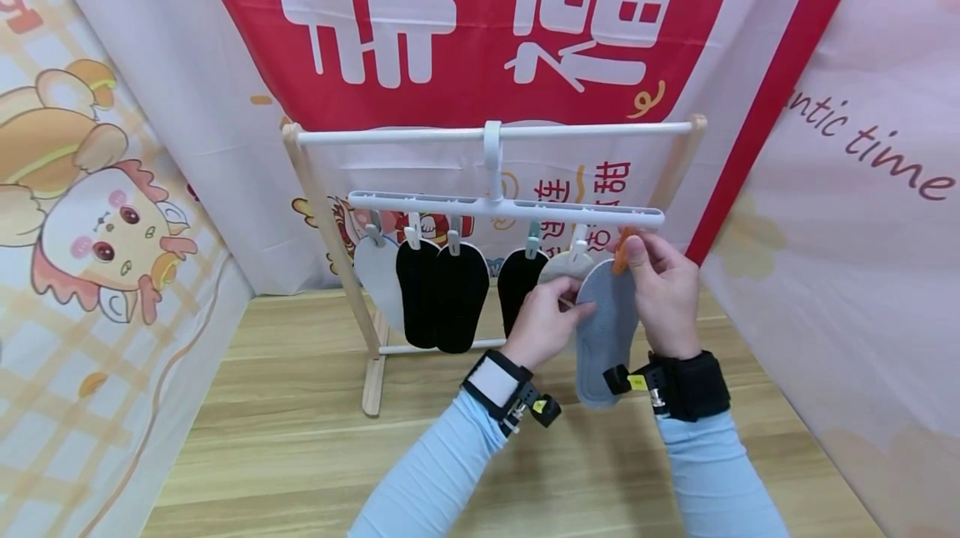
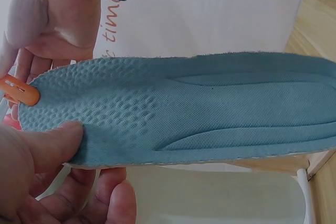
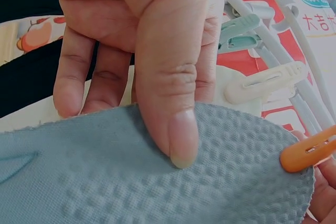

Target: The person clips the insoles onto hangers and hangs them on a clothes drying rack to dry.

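A grey-blue insole (image 1: 606, 346) hangs toe-up at the right end of a white clip hanger (image 1: 450, 204). My left hand (image 1: 542, 323) pinches its left edge near the top, thumb (image 3: 182, 135) on the dimpled face and fingers behind. At the hanger's far right, my right hand (image 1: 670, 296) holds the orange clip (image 1: 621, 253) between thumb and fingers. In the left wrist view the jaws of this orange clip (image 2: 23, 92) overlap the insole's toe edge. Part of the right hand's fingers is hidden behind the insole.
Several other insoles hang from clips to the left: a pale one (image 1: 378, 279), black ones (image 1: 459, 296) and a cream one (image 1: 564, 265) behind my left hand. The hanger hooks over a rack's white bar (image 1: 405, 136). Wooden legs (image 1: 372, 384) stand on the wood-grain table (image 1: 300, 455).
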The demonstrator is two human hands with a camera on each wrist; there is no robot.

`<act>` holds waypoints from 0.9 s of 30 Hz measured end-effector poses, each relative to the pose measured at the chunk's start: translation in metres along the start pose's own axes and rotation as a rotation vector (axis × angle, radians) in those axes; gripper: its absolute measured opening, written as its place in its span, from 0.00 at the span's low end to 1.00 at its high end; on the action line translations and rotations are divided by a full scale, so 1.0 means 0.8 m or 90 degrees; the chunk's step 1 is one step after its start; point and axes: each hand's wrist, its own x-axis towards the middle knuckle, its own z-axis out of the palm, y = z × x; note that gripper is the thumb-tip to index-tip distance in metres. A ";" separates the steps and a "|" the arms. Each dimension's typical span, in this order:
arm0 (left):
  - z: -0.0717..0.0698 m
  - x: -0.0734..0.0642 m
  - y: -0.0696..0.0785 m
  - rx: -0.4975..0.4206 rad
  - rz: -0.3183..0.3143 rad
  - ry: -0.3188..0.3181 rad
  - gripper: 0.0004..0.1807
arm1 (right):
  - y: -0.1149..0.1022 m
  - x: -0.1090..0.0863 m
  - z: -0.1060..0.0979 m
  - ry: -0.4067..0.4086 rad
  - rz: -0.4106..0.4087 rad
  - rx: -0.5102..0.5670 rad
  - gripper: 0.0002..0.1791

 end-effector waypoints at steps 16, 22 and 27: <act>0.000 -0.003 -0.005 -0.004 -0.071 -0.024 0.14 | 0.004 -0.005 -0.005 -0.073 0.030 -0.019 0.27; -0.001 -0.004 -0.010 -0.015 -0.074 -0.028 0.16 | 0.009 -0.006 -0.005 -0.083 0.025 -0.018 0.27; -0.002 -0.005 -0.015 -0.019 -0.081 -0.031 0.17 | 0.010 -0.008 -0.003 -0.091 0.037 -0.029 0.30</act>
